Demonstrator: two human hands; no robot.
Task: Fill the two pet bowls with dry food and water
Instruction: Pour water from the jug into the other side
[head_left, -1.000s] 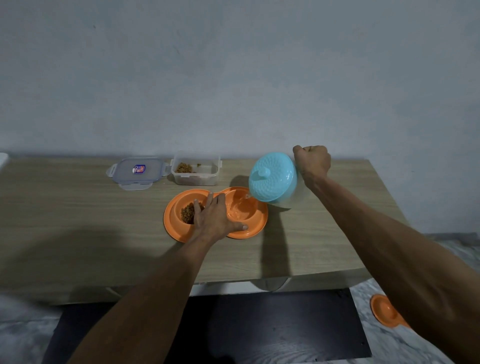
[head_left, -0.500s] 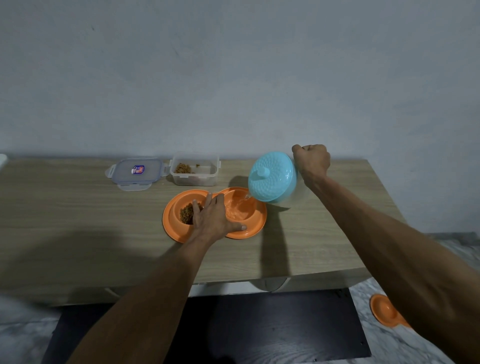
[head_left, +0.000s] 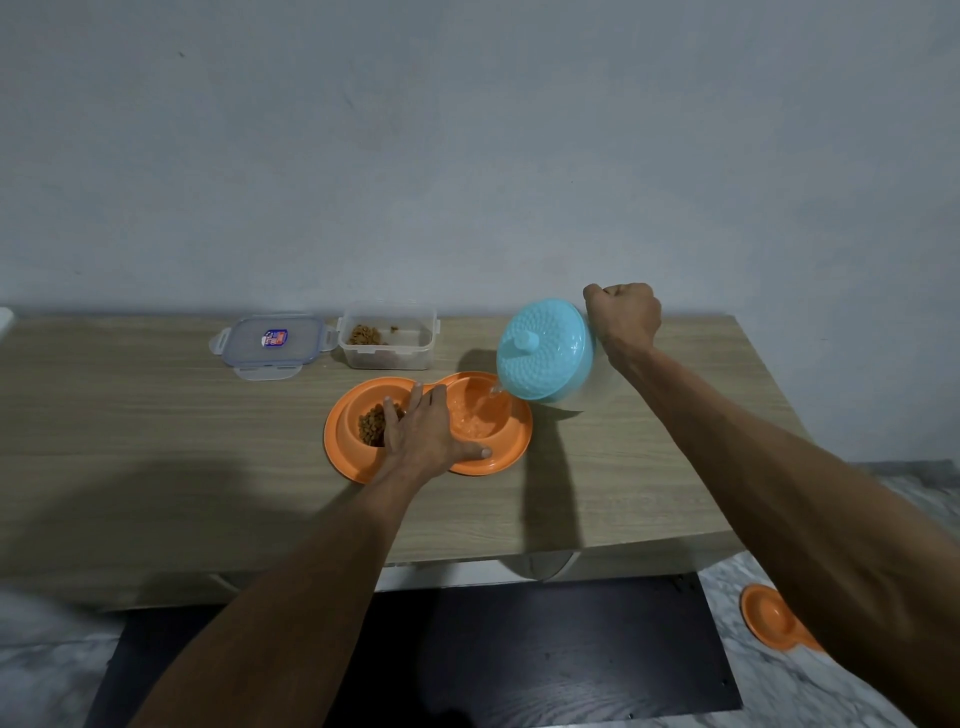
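An orange double pet bowl (head_left: 347, 457) sits on the wooden table (head_left: 156, 441). Its left well holds brown dry food (head_left: 371, 423); its right well (head_left: 475, 415) holds rippling water. My left hand (head_left: 428, 436) lies flat on the middle of the bowl, fingers spread, pressing it down. My right hand (head_left: 626, 317) is shut on the handle of a light-blue lidded water jug (head_left: 543, 351), tilted to the left. A thin stream of water runs from its spout into the right well.
A clear food container (head_left: 387, 338) with some kibble stands behind the bowl, its lid (head_left: 270, 343) lying to the left. Another orange bowl (head_left: 774, 618) lies on the marble floor at the right. A dark mat (head_left: 519, 654) lies below the table's front edge.
The jug has tilted slightly further and water has gathered in the right well. My left hand stays pressed on the bowl.
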